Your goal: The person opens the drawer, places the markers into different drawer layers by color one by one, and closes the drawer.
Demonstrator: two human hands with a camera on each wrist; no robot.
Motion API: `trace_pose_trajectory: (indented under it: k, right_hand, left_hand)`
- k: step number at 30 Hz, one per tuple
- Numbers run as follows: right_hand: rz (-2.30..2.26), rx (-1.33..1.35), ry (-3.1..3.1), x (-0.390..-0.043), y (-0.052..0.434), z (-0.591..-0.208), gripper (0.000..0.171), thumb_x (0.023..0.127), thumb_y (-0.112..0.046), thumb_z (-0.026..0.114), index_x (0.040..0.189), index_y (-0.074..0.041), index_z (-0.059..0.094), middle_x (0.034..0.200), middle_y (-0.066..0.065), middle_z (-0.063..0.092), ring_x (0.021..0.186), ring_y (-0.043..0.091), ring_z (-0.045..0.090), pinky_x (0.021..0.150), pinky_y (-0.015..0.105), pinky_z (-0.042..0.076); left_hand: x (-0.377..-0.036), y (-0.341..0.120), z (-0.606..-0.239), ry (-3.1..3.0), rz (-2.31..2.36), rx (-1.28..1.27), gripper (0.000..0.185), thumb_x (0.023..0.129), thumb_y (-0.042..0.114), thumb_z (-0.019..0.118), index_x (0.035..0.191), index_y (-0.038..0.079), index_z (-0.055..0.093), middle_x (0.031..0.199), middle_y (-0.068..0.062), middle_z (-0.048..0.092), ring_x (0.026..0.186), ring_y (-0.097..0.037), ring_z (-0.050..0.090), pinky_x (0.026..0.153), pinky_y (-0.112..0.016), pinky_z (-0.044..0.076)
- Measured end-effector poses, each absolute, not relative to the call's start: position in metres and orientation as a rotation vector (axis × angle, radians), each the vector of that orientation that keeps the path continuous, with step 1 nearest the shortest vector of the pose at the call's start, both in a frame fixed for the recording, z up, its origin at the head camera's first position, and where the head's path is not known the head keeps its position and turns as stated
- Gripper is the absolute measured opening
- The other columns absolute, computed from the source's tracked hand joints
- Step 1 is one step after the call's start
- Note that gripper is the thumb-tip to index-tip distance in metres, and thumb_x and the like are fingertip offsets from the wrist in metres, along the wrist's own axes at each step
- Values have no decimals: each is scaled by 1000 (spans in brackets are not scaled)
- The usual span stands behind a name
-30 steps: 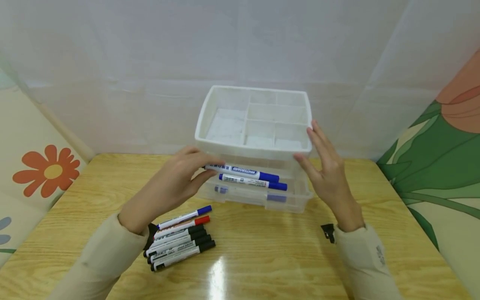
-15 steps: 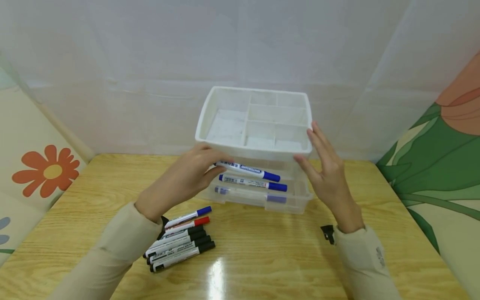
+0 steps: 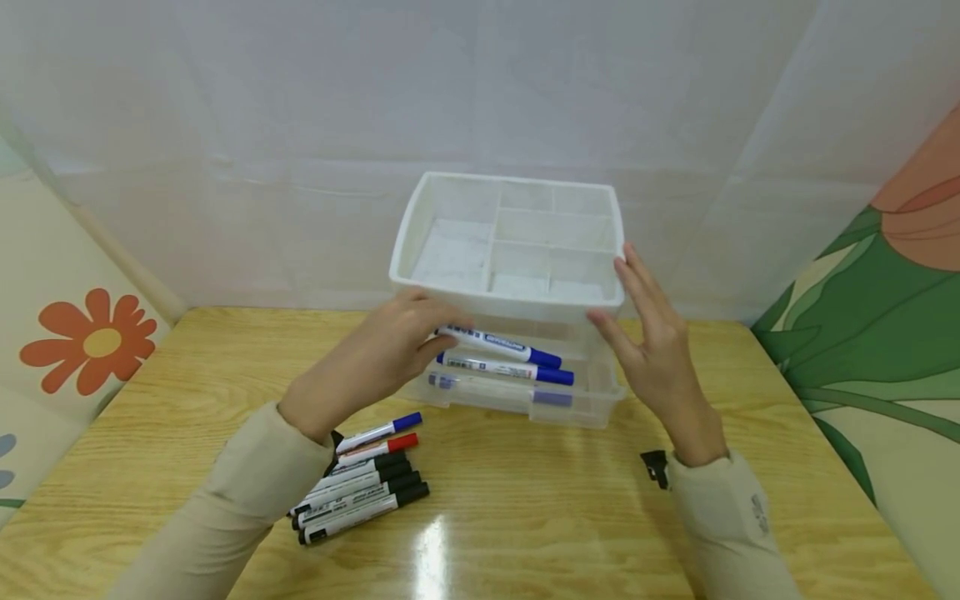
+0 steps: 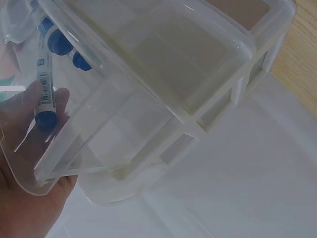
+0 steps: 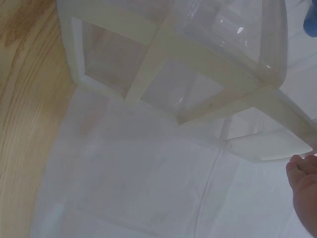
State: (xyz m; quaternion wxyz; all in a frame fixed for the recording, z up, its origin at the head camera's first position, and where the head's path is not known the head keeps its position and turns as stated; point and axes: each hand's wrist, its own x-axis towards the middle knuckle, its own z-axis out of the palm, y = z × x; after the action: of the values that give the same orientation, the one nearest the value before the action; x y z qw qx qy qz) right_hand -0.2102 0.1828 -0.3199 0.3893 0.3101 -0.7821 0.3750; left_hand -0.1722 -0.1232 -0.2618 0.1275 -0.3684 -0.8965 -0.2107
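Carefully, your left hand (image 3: 386,350) pinches a white-barrelled, blue-capped whiteboard marker (image 3: 498,342) near its left end, thumb and fingers closed on the barrel, at the extended clear plastic drawer (image 3: 592,410) of a white, compartmented plastic organiser (image 3: 510,298). Your right hand (image 3: 660,350) grasps nothing, its fingers spread and fairly straight, the tips touching the organiser's right rim, the thumb by its front corner. A second blue-capped marker (image 3: 504,368) lies in the drawer just in front; whether the two touch cannot be told. To set the marker down cleanly, it seems best to bring the sloping cap down first, align the barrel with its neighbour, and loosen your pinch only once the drawer floor bears it. Light pressure from the right should guard against the organiser shifting. On the wood-grained table (image 3: 540,500), a row of capped markers (image 3: 363,492) lies near your cream left sleeve (image 3: 270,458).
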Motion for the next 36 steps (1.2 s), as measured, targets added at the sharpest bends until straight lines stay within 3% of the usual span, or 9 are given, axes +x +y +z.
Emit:
trace_pose_trajectory:
  k: [8,22,36]
  right_hand:
    - [965,779,-2003,-208,183,-320,65,96,-41,60,141,5,49,154,20,40,141,39,41,117,31,35]
    - [961,779,-1997,-209,182,-320,65,96,-41,61,140,5,49,154,20,41,141,38,42,118,30,34]
    - [954,778,-2006,-209,182,-319,67,97,-44,57,142,4,48,156,18,39,142,38,40,118,32,35]
  left_hand:
    - [-170,-122,-262,-2650,-606,-1025,23,91,7,70,115,7,72,114,-9,66,107,-22,62,88,-36,57]
    - [-168,-125,-266,-2527,-563,-1063,27,89,3,72,116,5,71,124,-11,66,119,-27,59,99,-40,54]
    - [-164,-137,-272,-2447,-639,-1051,31,88,2,72,119,6,69,125,-10,66,121,-27,59,100,-44,53]
